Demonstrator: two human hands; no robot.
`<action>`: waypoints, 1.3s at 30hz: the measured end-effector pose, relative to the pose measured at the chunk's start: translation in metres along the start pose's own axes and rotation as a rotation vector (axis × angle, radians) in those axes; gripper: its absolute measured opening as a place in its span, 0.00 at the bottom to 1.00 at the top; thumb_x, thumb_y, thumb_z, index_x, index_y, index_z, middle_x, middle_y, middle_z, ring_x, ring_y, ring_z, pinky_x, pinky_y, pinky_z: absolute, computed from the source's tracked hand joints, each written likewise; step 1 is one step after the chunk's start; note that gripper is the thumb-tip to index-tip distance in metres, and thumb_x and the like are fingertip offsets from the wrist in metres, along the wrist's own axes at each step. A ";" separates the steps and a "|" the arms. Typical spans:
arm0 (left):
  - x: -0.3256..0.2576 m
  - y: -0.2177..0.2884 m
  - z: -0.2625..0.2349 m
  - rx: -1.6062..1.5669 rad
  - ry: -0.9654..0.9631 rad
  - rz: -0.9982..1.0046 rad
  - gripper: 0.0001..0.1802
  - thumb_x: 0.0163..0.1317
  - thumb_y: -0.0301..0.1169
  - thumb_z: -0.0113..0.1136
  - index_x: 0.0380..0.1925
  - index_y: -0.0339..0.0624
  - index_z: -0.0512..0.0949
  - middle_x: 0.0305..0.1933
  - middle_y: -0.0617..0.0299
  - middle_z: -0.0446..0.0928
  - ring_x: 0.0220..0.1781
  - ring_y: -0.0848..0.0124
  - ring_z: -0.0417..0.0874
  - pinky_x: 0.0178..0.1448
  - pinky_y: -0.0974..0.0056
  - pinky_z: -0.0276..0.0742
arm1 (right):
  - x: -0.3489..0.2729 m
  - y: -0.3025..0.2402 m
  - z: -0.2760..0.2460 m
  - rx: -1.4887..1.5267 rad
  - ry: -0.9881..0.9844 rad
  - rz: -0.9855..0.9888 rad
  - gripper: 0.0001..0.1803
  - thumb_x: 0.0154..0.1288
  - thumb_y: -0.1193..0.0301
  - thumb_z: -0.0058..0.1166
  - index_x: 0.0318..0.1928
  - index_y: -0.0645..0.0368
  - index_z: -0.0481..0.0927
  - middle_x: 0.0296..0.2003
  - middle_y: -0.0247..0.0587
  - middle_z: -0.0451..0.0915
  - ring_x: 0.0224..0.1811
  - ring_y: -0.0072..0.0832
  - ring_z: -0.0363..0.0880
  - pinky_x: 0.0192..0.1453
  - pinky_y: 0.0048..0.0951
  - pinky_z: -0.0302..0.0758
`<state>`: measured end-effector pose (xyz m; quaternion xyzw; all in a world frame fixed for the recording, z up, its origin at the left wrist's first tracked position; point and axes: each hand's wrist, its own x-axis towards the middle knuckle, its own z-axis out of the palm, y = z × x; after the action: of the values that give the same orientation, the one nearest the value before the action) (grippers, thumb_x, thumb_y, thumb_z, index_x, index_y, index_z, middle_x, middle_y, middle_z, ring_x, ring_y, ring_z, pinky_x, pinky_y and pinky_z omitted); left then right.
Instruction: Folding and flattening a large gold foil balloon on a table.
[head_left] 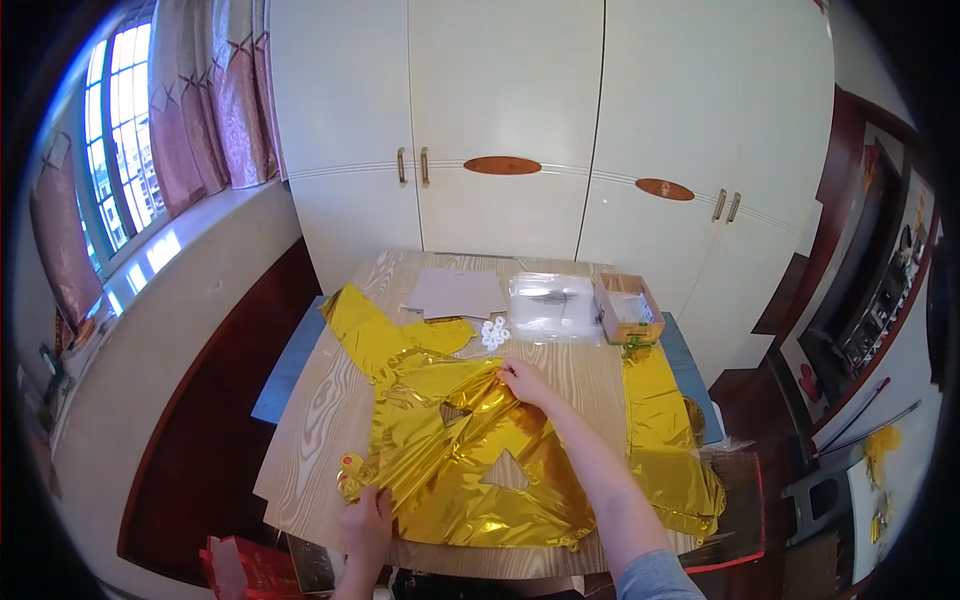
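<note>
Wood-grain bench (315, 440): plastic sleeves (556, 305); left of them, grey card (455, 292), white rings (494, 334); right, a box (638, 333); nearer, gold foil (415, 440).

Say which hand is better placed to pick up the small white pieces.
Probably the right hand: it pinches the gold foil close to the small white pieces. The left hand holds the foil's lower-left edge, farther from them. Both are occupied.

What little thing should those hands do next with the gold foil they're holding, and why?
Perhaps ease the right hand gently away from the left hand to smooth the foil: both pinch it, and creases run between them.
</note>
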<state>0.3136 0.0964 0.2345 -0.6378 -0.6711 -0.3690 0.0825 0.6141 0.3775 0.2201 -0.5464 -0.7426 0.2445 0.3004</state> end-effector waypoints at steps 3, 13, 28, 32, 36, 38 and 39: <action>0.019 0.005 -0.016 0.022 -0.058 -0.043 0.13 0.59 0.40 0.66 0.32 0.42 0.77 0.19 0.52 0.76 0.23 0.53 0.80 0.27 0.54 0.73 | -0.001 0.001 0.008 -0.094 0.086 -0.019 0.14 0.67 0.58 0.51 0.42 0.55 0.79 0.35 0.47 0.83 0.41 0.45 0.80 0.44 0.43 0.74; 0.044 -0.038 -0.007 0.129 -0.279 -0.230 0.21 0.54 0.45 0.67 0.42 0.43 0.78 0.27 0.51 0.81 0.30 0.51 0.83 0.35 0.51 0.76 | -0.009 -0.009 0.011 -0.285 0.169 -0.035 0.16 0.66 0.55 0.52 0.42 0.54 0.79 0.31 0.48 0.83 0.36 0.48 0.81 0.47 0.45 0.74; 0.041 0.022 -0.028 0.039 -0.452 0.499 0.30 0.57 0.44 0.63 0.57 0.41 0.73 0.63 0.50 0.71 0.68 0.53 0.68 0.69 0.48 0.62 | -0.193 -0.096 -0.050 -0.354 -0.291 -0.469 0.24 0.60 0.58 0.59 0.52 0.59 0.75 0.51 0.47 0.75 0.54 0.44 0.75 0.55 0.42 0.72; 0.035 0.008 -0.004 -0.004 -0.624 0.439 0.37 0.57 0.52 0.61 0.59 0.36 0.71 0.65 0.48 0.69 0.70 0.52 0.65 0.74 0.44 0.53 | -0.278 -0.092 -0.050 -0.539 -0.232 -0.619 0.27 0.60 0.60 0.56 0.56 0.63 0.75 0.54 0.46 0.77 0.58 0.41 0.75 0.58 0.39 0.74; 0.044 0.027 -0.005 -0.103 -0.601 0.596 0.31 0.56 0.45 0.65 0.54 0.34 0.74 0.61 0.49 0.73 0.66 0.54 0.70 0.70 0.50 0.63 | -0.308 -0.076 -0.058 -0.709 -0.278 -0.657 0.23 0.59 0.67 0.52 0.54 0.66 0.76 0.52 0.47 0.79 0.56 0.40 0.77 0.54 0.33 0.78; 0.041 0.036 -0.003 -0.212 -0.665 0.730 0.28 0.55 0.42 0.65 0.51 0.34 0.76 0.59 0.51 0.75 0.64 0.56 0.73 0.67 0.54 0.68 | -0.312 -0.076 -0.061 -0.795 -0.313 -0.686 0.21 0.59 0.71 0.51 0.53 0.67 0.77 0.53 0.47 0.79 0.56 0.39 0.78 0.51 0.31 0.80; 0.039 0.042 0.000 -0.259 -0.702 0.813 0.26 0.54 0.41 0.66 0.49 0.35 0.77 0.58 0.52 0.76 0.62 0.57 0.75 0.64 0.56 0.71 | -0.312 -0.075 -0.060 -0.795 -0.296 -0.696 0.21 0.58 0.71 0.51 0.51 0.67 0.77 0.51 0.46 0.79 0.55 0.38 0.78 0.50 0.30 0.80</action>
<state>0.3452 0.1243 0.2733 -0.9351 -0.3072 -0.1521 -0.0897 0.6763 0.0593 0.2582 -0.2996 -0.9490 -0.0942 0.0264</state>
